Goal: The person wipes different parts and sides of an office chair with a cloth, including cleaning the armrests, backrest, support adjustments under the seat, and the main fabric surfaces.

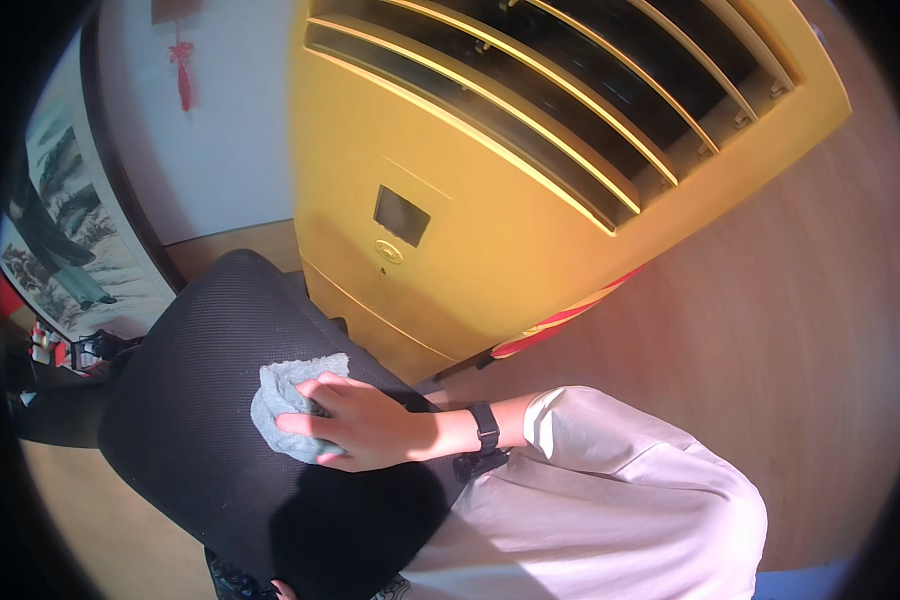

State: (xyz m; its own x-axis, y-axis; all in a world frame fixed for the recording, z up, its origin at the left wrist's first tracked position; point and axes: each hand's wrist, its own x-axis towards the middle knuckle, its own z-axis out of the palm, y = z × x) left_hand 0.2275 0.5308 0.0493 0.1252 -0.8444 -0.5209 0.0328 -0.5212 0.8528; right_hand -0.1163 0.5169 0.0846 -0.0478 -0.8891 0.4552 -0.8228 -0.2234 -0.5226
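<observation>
My right hand, with a black band on its wrist, holds a crumpled grey cloth against the black mesh surface of a chair's backrest. The fingers are bent over the cloth, and its frayed upper edge sticks out beyond them. Only a small part of my left hand shows at the bottom rim of the picture, by the lower edge of the backrest. The rest of that hand is hidden, so its grip cannot be made out. A dark shadow falls over the lower part of the backrest.
Just beyond the backrest stands a yellow floor-standing air conditioner with curved louvres. A framed landscape painting is at the left, near a red hanging tassel. Small objects lie below the painting. Wood-look flooring spreads to the right.
</observation>
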